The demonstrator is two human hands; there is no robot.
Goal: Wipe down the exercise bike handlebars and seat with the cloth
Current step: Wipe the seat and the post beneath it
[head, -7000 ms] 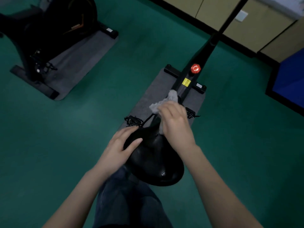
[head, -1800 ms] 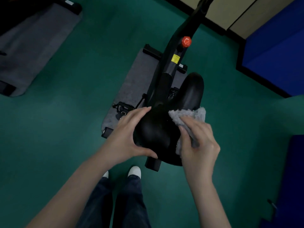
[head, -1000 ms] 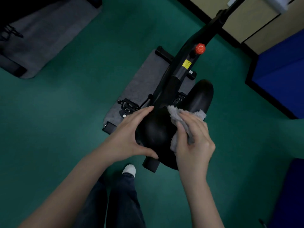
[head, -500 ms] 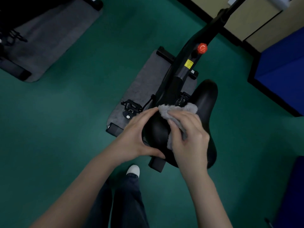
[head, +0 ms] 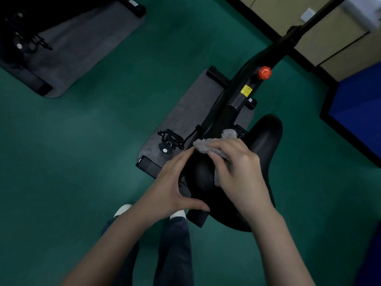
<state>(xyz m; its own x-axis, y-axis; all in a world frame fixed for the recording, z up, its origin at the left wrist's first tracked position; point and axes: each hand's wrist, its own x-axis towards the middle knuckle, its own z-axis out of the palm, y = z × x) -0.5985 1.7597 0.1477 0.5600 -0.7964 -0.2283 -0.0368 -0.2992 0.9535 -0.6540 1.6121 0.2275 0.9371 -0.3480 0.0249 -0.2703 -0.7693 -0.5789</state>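
Green floor (head: 82, 151), grey mat (head: 185, 112) — blue pad (head: 358, 112), beige cabinets (head: 274, 13)

Looked like a gym or fitness room: plain green floor (head: 92, 141), a black exercise bike (head: 233, 104) parked on a grey mat (head: 185, 112), a second bike (head: 18, 38) on another mat (head: 82, 44) well apart.

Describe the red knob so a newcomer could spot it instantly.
Find the black exercise bike on the central grey mat. Follow its sloping frame away from the seat, past the yellow sticker. The knob is the only orange-red, round part on the black frame.
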